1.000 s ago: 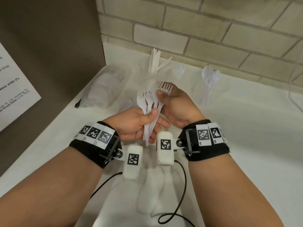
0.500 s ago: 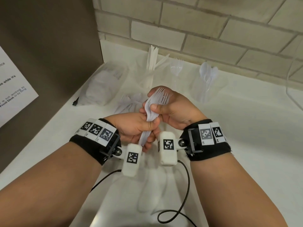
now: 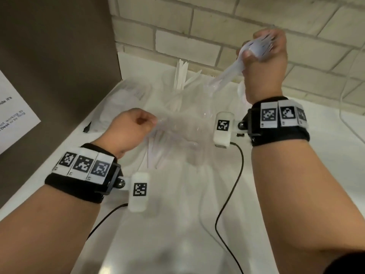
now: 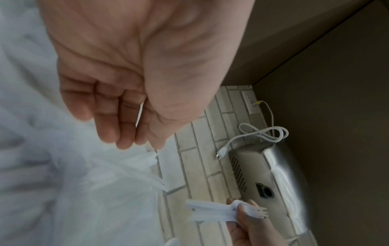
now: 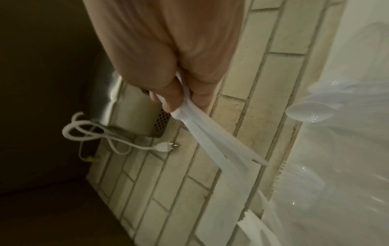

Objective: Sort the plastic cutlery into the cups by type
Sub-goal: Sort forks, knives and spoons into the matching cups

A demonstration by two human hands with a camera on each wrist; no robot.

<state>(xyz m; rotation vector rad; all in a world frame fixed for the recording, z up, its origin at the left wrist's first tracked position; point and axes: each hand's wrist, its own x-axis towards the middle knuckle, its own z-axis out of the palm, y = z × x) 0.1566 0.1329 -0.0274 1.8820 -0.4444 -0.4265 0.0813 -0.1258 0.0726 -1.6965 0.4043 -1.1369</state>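
Clenched around a bundle of white forks (image 3: 254, 48), the right hand (image 3: 264, 62) lifts them above the cups (handles slanting down-left, tines up); the left hand (image 3: 126, 129) hangs loosely curled, holding nothing.

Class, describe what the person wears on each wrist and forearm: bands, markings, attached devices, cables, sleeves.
Both forearms are bare, no sleeves. The left wrist and right wrist each carry a black band with white tags printed in black square codes. A white rounded camera, also coded, hangs from each on a bracket, trailing a black cable.
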